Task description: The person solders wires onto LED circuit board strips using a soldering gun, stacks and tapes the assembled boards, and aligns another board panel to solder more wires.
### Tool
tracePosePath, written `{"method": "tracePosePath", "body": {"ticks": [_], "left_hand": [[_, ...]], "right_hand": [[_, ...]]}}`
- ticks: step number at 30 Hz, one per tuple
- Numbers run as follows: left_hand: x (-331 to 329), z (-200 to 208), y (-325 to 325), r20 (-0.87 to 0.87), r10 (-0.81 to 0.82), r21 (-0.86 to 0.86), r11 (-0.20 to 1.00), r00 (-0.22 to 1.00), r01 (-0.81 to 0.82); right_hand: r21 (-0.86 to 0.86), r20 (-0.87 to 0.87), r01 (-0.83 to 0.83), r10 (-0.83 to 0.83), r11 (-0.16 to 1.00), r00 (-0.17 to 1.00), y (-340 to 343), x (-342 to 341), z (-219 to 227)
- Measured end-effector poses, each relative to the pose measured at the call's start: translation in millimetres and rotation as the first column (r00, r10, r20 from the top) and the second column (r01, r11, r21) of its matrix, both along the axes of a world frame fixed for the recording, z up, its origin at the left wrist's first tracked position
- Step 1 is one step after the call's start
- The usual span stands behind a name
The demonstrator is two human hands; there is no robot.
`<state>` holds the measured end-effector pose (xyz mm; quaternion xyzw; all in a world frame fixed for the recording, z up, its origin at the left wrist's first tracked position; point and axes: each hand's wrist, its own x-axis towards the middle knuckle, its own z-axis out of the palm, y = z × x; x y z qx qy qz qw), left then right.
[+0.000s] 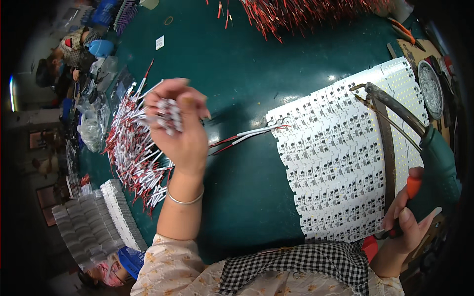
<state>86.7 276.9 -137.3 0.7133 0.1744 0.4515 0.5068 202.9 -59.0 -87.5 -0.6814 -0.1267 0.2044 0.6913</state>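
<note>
My left hand [180, 133] is raised over the left part of the table, its fingers curled round a bunch of wires [169, 117] whose white ends show. Beside and below it lies a big pile of short red-and-white wires [133, 148]. At the right, my right hand [407, 229] grips a green soldering gun [439, 163] with an orange trigger. Its bent tip [368, 89] hangs above a white sheet of circuit boards [335, 163], printed in rows of small black parts. A pair of wires [252, 133] lies with its ends on the sheet's upper left edge.
A dark metal bar [387, 163] lies across the sheet. To its right stands a round dish [431, 89] of shiny bits, with orange-handled pliers [405, 32] beyond. More red wires [296, 15] heap at the far edge. Stacked white boards [98, 217] sit lower left; another person [74, 49] is upper left.
</note>
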Motion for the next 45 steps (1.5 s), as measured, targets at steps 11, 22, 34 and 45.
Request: {"method": "tracePosePath", "body": {"ticks": [11,22,34,45], "left_hand": [[-6,1,17,0.089,-0.086,-0.283,0.953,0.992,0.108],[0,22,-10,-0.199,0.012,0.264,0.964,0.980,0.041],[26,-18,-49,-0.476,-0.058,0.663,0.632,0.878,0.402],[29,-34,-50,-0.529,-0.057,0.554,0.733,0.847,0.395]], "right_hand": [[0.033,0.010,0.009,-0.010,0.999,1.000,-6,-2,-3],[-0.025,0.037,0.041,-0.040,0.999,0.998,-1,-3,2],[-0.057,-0.138,-0.021,0.012,0.998,0.990,12,-6,-3],[-0.153,-0.197,-0.071,0.040,0.986,0.980,24,-9,-9]]}}
